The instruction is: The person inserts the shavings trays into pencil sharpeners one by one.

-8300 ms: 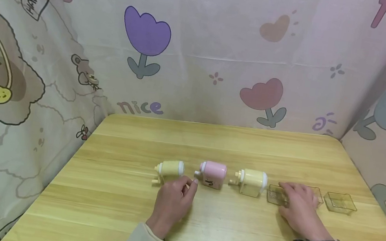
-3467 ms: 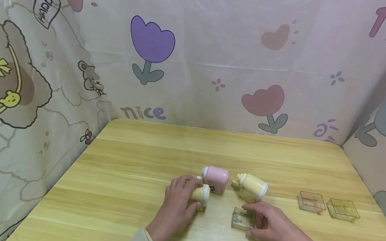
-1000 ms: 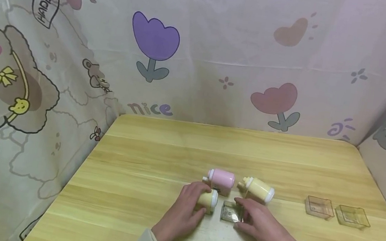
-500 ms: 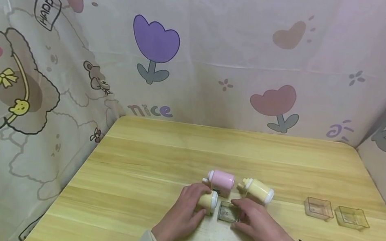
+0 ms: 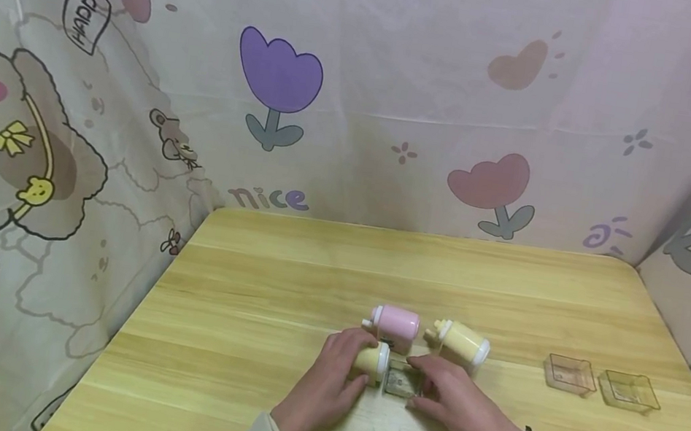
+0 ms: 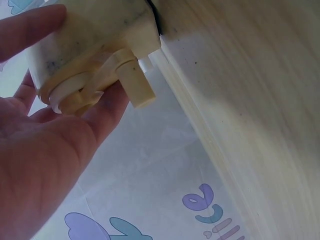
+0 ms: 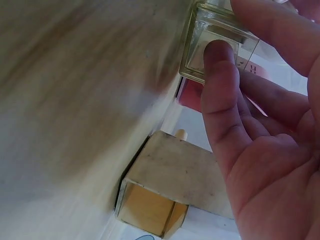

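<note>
My left hand [image 5: 330, 372] grips a yellow hand-crank pencil sharpener [image 5: 370, 362], fingers over its top and thumb at the near side. In the left wrist view its crank handle [image 6: 136, 85] sticks out beside my fingers. Between thumb and fingers of my right hand [image 5: 459, 401] is a small clear, smoky shavings drawer [image 5: 402, 380]. Its left end is right at the sharpener's white-rimmed end. A pink sharpener [image 5: 397, 322] stands just behind, and a second yellow sharpener [image 5: 462, 342] sits behind my right hand; the right wrist view shows the open drawer slot [image 7: 147, 207] in its base.
Farther right on the wooden table [image 5: 286, 259] lie two more see-through drawers, one pinkish [image 5: 570, 376] and one yellowish [image 5: 629, 391]. A printed cloth [image 5: 362, 100] hangs along the back and both sides of the table.
My right hand took the smoky drawer from the row at right and slid it left to the yellow sharpener. My left hand earlier brought that sharpener rightward and nearer; lately it has stayed still.
</note>
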The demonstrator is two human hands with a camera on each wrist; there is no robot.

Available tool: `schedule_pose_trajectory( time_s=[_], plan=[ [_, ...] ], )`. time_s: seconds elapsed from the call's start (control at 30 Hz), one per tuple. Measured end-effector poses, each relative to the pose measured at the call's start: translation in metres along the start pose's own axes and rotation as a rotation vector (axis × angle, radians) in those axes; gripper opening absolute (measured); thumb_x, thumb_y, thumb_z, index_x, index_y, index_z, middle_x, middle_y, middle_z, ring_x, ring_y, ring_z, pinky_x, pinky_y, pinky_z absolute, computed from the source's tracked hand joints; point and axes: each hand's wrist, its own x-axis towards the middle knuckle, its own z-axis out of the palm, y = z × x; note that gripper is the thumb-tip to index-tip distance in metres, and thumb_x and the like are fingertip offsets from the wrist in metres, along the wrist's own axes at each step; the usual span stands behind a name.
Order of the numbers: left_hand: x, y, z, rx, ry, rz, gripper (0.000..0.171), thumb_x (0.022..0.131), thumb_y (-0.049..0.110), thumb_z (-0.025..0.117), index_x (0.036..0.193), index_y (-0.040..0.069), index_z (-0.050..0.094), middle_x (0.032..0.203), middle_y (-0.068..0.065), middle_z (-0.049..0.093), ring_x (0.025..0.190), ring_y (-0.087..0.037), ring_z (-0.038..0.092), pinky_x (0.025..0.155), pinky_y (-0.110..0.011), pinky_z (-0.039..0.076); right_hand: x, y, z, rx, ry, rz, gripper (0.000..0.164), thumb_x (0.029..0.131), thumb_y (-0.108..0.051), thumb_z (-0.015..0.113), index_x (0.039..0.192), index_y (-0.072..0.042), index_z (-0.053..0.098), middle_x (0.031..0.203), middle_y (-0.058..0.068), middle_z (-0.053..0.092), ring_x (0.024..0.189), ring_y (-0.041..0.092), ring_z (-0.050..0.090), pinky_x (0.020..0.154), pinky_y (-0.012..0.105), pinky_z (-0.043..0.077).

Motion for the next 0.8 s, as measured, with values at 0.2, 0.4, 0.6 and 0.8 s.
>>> schedule_pose_trajectory(
  time_s=[0.2, 0.4, 0.6, 0.8],
  plan=[
    [-0.0006, -0.0003, -0.0012, 0.002, -0.007, -0.004, 0.054, 0.083, 0.011, 0.065, 0.131, 0.021, 0.041, 0.139, 0.0, 0.044, 0.128, -0.022, 0.038, 0.106, -0.041, 0.035, 0.0032, -0.0009, 0.0012, 0.003, 0.004, -0.007, 0.052, 0.079, -0.021, 0.075, 0.124, -0.003, 0.057, 0.097, -0.004, 0.058, 0.079, 0.007, 0.052, 0.067, 0.024, 0.047],
    [-0.0015, -0.0014, 0.0004, 0.007, -0.007, 0.007, 0.054, 0.084, 0.011, 0.065, 0.131, 0.021, 0.041, 0.138, 0.004, 0.043, 0.127, -0.022, 0.039, 0.105, -0.04, 0.036, 0.0051, -0.0008, 0.0027, 0.005, -0.005, -0.009, 0.052, 0.079, -0.021, 0.075, 0.126, -0.004, 0.057, 0.1, -0.003, 0.059, 0.079, 0.007, 0.052, 0.067, 0.024, 0.047],
    [-0.0007, -0.0016, 0.0005, 0.019, 0.002, 0.022, 0.054, 0.083, 0.011, 0.065, 0.13, 0.02, 0.041, 0.137, 0.003, 0.044, 0.126, -0.022, 0.04, 0.104, -0.041, 0.037, 0.0085, -0.0011, 0.0035, -0.011, -0.016, -0.012, 0.056, 0.08, -0.023, 0.075, 0.128, -0.003, 0.055, 0.105, 0.001, 0.061, 0.082, 0.008, 0.053, 0.069, 0.025, 0.047],
    [-0.0011, -0.0023, 0.0013, 0.014, 0.007, 0.031, 0.053, 0.083, 0.011, 0.064, 0.13, 0.02, 0.041, 0.137, 0.003, 0.044, 0.126, -0.022, 0.04, 0.105, -0.041, 0.037, 0.0097, -0.0026, 0.0031, -0.023, -0.028, -0.014, 0.057, 0.079, -0.023, 0.075, 0.128, -0.002, 0.055, 0.111, 0.005, 0.062, 0.085, 0.01, 0.054, 0.072, 0.026, 0.048]
  ],
)
